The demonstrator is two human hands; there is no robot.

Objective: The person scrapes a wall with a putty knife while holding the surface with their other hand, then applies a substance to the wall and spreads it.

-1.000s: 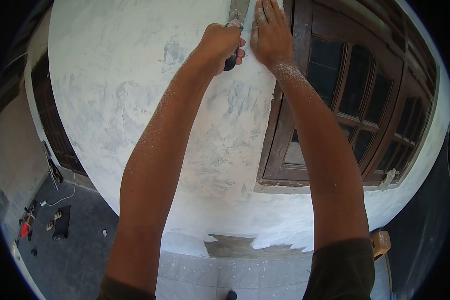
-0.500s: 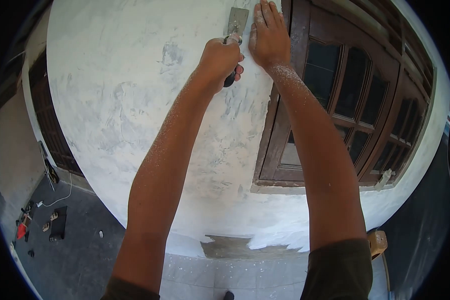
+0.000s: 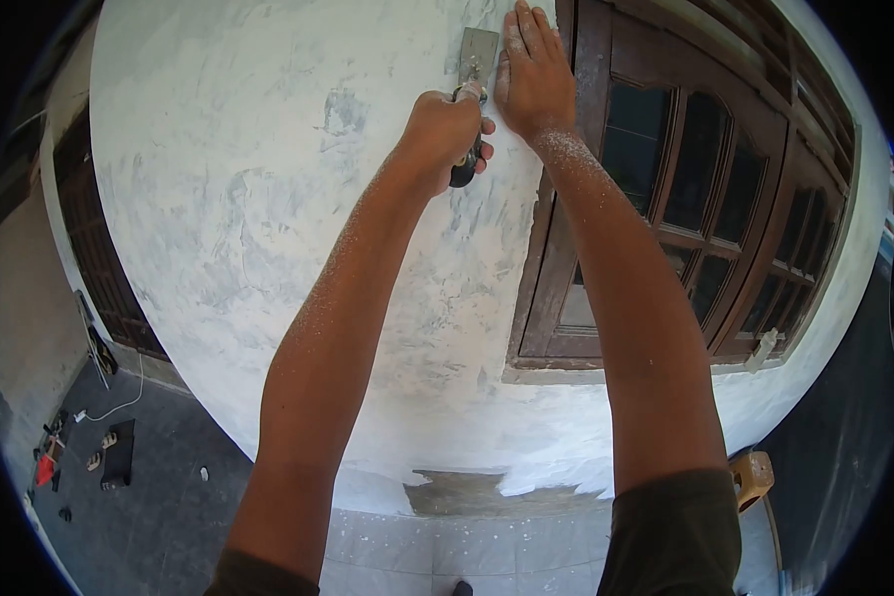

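We see a dark gray floor (image 3: 174, 437) where a black mat (image 3: 118, 455) lies near the left edge, two sandal-like items (image 3: 94, 460) beside it. A red object (image 3: 45, 470) sits closer to that edge; a white cord (image 3: 124, 404) curves nearby. White flecks dot the pale tiled floor (image 3: 387, 541).

We are having open wall (image 3: 199, 119) left of our left hand (image 3: 445, 137); between our hands, the scraper (image 3: 478, 55) is narrowing the gap, and the window frame (image 3: 592, 74) is blocking just beside our right hand (image 3: 536, 91).
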